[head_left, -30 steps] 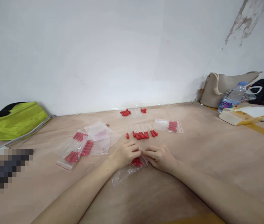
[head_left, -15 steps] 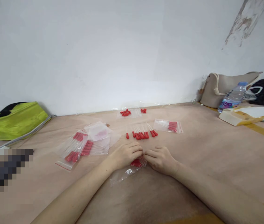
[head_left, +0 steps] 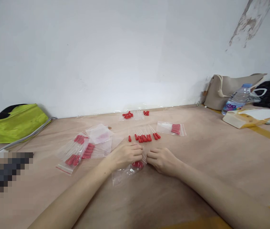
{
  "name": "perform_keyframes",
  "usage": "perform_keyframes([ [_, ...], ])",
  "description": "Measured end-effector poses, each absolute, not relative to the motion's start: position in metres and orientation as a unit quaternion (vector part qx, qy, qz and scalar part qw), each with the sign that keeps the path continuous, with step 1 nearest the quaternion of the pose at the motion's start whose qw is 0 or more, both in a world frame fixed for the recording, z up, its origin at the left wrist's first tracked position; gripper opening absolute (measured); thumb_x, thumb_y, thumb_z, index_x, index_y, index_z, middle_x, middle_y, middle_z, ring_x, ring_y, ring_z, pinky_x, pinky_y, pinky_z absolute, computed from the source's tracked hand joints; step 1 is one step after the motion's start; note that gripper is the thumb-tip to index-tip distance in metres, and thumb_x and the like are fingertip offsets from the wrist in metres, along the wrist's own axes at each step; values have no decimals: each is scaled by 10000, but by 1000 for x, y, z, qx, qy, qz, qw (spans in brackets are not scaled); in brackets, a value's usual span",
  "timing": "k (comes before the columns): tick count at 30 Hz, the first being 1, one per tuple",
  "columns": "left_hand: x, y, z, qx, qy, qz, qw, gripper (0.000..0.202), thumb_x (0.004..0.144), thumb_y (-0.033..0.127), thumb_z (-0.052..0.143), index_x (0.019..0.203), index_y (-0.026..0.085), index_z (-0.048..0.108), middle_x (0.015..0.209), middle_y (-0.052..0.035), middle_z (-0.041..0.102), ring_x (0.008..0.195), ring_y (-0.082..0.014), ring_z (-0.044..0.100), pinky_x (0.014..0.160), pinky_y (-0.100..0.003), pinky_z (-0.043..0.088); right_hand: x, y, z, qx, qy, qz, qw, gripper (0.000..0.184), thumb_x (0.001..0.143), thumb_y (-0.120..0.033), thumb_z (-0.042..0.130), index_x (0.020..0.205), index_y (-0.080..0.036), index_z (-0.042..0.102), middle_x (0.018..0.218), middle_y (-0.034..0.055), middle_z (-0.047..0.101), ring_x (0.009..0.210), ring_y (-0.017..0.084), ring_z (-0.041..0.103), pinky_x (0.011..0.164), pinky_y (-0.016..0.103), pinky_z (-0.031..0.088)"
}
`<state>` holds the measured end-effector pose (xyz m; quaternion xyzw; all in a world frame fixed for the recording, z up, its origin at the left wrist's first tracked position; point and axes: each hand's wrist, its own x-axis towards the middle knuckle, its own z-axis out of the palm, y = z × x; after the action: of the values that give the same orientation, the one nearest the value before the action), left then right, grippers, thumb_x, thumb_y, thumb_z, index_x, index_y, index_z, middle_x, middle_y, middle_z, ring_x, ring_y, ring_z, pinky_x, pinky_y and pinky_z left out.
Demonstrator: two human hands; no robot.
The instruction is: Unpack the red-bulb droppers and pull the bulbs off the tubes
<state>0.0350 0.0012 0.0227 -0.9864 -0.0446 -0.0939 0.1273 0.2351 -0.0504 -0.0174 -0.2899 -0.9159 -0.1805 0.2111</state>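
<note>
My left hand [head_left: 125,155] and my right hand [head_left: 161,160] meet at the middle of the table, fingers curled and pinching the top edge of a small clear zip bag [head_left: 127,170]. Red-capped droppers show inside the bag under my fingertips. Just beyond my hands lies a loose row of red-capped droppers [head_left: 144,136]. A filled bag [head_left: 172,128] rests to the right of that row, and a pile of filled bags [head_left: 84,148] lies to the left.
More red caps in clear plastic [head_left: 135,114] sit near the wall. A lime-green bag [head_left: 13,122] lies far left. At far right are a beige tote [head_left: 230,90], a water bottle [head_left: 236,99] and a flat box [head_left: 246,117].
Both hands and the bag have shifted slightly left and away from me; the fingers stay pinched on the bag's top edge.
</note>
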Motion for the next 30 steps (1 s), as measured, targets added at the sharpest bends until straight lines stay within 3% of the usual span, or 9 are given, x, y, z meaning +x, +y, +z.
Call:
perform_keyframes([
  [4,32,-4,39,-980,-142,-99,93,179,881,137,379,884,171,555,974,-45,587,921,-157,537,811,-303,425,239,-53,-12,-297,-923,-83,231,171,821,-129,398,821,-184,560,874,50,594,822,138,515,583,229,364],
  [7,32,-7,38,-968,-217,-123,6,188,883,186,387,1008,202,527,1011,-38,583,901,-150,550,782,-278,430,242,-54,-11,-284,-922,44,260,123,769,-124,458,800,-182,563,824,37,599,784,131,530,676,240,414],
  [12,19,-11,32,-934,-309,-124,-127,425,864,346,426,1263,225,339,1144,-89,538,1001,-182,542,813,-312,448,243,-51,-14,-332,-870,173,322,287,755,-53,432,926,-197,612,845,19,641,799,129,554,741,269,427],
  [18,-5,-30,18,-938,-281,-125,-160,666,736,432,592,1296,192,325,1275,-129,451,1147,-251,444,922,-394,396,229,-50,-19,-392,-836,172,344,119,737,-172,572,788,-209,673,744,11,628,743,138,547,714,274,423],
  [25,-3,-32,-6,-902,-330,-221,-168,506,790,360,541,1245,193,395,1224,-99,511,1104,-214,489,926,-386,404,229,-52,-19,-384,-846,166,330,168,754,-262,592,895,-194,654,804,34,617,786,151,535,709,269,413],
  [30,-3,-32,-9,-897,-342,-240,-147,463,792,371,537,1204,185,439,1176,-94,550,1065,-214,516,894,-380,425,230,-52,-22,-390,-827,206,349,212,770,-321,576,941,-208,632,786,13,639,693,128,538,645,246,417],
])
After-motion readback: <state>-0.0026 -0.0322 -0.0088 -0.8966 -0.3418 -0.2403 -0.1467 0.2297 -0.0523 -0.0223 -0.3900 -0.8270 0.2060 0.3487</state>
